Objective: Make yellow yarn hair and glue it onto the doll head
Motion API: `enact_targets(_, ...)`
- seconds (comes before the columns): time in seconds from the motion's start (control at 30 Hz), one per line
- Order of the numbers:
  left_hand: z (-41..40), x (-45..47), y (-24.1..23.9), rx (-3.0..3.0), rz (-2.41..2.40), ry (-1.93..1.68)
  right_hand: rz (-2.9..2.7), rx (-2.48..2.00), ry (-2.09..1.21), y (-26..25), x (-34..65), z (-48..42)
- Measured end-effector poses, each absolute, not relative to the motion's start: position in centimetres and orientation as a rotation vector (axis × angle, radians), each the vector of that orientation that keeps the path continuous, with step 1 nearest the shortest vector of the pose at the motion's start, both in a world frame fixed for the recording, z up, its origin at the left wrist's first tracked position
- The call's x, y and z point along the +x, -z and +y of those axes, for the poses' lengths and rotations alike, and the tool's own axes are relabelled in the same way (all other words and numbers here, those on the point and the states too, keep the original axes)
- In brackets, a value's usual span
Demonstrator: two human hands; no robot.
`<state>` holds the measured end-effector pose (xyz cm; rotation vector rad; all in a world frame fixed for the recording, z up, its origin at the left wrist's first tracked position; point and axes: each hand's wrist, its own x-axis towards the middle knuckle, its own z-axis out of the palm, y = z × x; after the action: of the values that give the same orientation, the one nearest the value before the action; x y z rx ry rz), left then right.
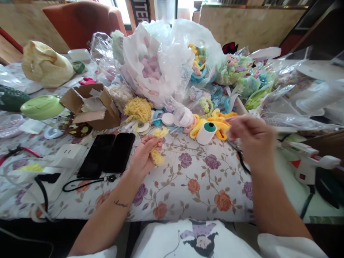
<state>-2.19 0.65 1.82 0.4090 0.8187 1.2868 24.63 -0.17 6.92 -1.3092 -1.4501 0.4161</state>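
My left hand (146, 152) is closed around a small piece of fluffy yellow yarn (157, 156), whose tufts stick out above and below the fingers. To the right, my right hand (255, 138) is raised over the table and blurred by motion. Its fingers look curled together; whatever they may hold cannot be made out. Between the hands, a white thread spool (205, 135) with a green end lies tilted against a yellow-orange plush cloth (221, 123). A fuzzy yellow yarn bundle (138, 109) sits beyond my left hand.
Two black phones (106, 156) and a white power strip (51, 175) lie at left, near an open cardboard box (92, 107). Plastic bags (174, 57) of soft items pile up behind. A white glue gun (306, 161) is at right. Flowered cloth (188, 190) covers the table.
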Motion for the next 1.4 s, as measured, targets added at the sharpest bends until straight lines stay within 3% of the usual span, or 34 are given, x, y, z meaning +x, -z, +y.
enact_targets(0.13,-0.3,-1.6,-1.5,0.582,0.802,-1.205,-1.667,-1.159,-1.172,-3.2,17.2,-0.7)
enact_targets(0.43,0.0,-2.0,-1.4,0.756,0.884,-1.255,-0.914,-0.840,-2.144,-1.1,14.3,-0.7)
enact_targets(0.57,0.2,-2.0,-1.2,0.758,0.897,-1.271,-1.056,-0.884,-2.342,-0.8,15.9,-1.0)
enact_targets(0.67,0.2,-1.8,-1.3,0.752,0.927,-1.274,-1.365,-0.838,-2.256,-0.8,16.7,-1.4)
enact_targets(0.9,0.2,-1.5,-0.8,0.727,0.970,-1.214,-1.417,-0.737,-1.506,-2.3,17.7,-1.8)
enact_targets(1.13,0.2,-1.2,-0.5,0.696,0.993,-1.172,-1.362,-0.602,-1.602,-1.9,18.3,-2.0)
enact_targets(1.4,0.4,-1.5,-0.7,0.585,0.865,-1.024,-1.587,-1.288,-1.318,-0.7,17.3,-1.2)
